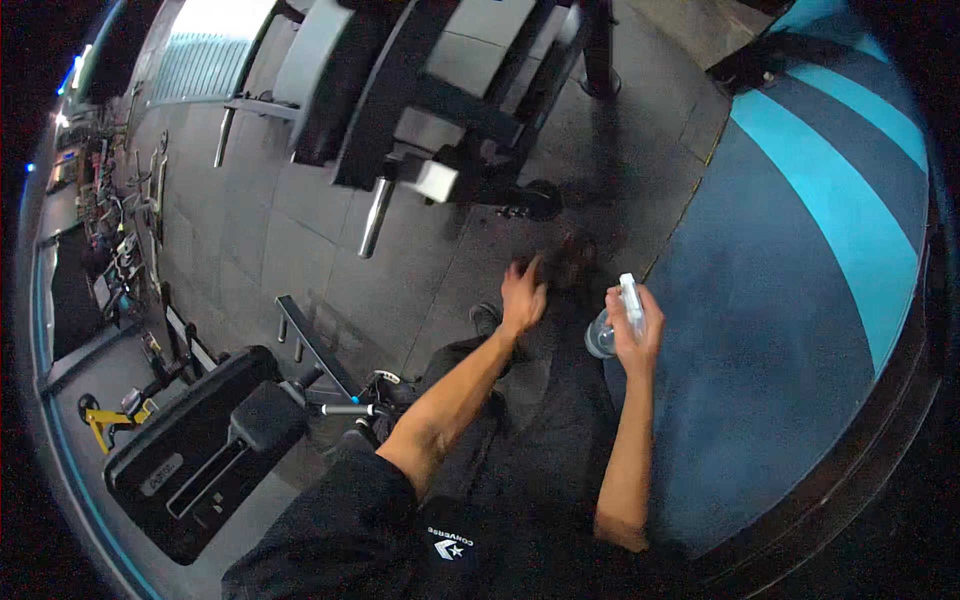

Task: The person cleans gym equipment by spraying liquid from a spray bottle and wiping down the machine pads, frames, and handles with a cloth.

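My right hand [637, 322] grips a clear spray bottle [600, 337] with a white trigger head. The bottle is tilted, and the fingers wrap around its neck. To the left, my left hand [523, 296] hovers over the dark floor with its fingers apart and slightly blurred. Nothing shows in it. A dark shape [574, 259] lies just beyond my left hand, too dim to identify. Part of a shoe [485, 319] shows beside my left wrist.
Ahead stands a gym machine with a dark frame [465, 105] and a chrome bar [377, 217]. A black-cased exercise machine [202, 457] is at lower left. Blue flooring with light-blue stripes [832, 195] spans the right. Grey floor tiles [300, 217] lie ahead left.
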Demonstrator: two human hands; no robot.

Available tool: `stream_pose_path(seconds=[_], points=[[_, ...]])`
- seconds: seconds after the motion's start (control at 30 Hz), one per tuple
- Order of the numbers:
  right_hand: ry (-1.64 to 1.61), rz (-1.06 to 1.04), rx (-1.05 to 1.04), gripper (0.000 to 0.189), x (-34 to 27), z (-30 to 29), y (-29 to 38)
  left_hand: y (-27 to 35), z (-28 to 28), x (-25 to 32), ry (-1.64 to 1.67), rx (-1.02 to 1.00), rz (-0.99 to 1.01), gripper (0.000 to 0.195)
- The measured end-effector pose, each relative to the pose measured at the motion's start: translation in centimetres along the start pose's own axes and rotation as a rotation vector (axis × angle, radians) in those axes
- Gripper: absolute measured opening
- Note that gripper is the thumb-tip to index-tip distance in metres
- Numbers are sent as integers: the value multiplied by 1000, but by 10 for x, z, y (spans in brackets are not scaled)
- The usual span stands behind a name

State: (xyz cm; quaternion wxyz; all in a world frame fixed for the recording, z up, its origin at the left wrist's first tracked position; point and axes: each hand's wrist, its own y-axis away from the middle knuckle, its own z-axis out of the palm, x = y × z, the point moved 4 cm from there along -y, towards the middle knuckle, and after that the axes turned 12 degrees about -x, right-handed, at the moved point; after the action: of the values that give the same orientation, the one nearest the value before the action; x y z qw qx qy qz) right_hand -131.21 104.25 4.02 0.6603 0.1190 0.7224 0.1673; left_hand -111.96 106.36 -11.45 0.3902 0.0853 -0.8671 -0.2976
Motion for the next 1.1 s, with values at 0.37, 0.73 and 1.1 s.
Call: stream_pose_path(seconds=[0.37,0.73,1.1], points=[[33,28,51,16,19,38,58,158,-122,-176,815,554,-195,44],[603,-54,-587,14,-84,163,42,310,-154,-268,788,784,-570,51],[719,-185,-555,15,-60,197,4,402,-91,-297,828,513,-912,59]])
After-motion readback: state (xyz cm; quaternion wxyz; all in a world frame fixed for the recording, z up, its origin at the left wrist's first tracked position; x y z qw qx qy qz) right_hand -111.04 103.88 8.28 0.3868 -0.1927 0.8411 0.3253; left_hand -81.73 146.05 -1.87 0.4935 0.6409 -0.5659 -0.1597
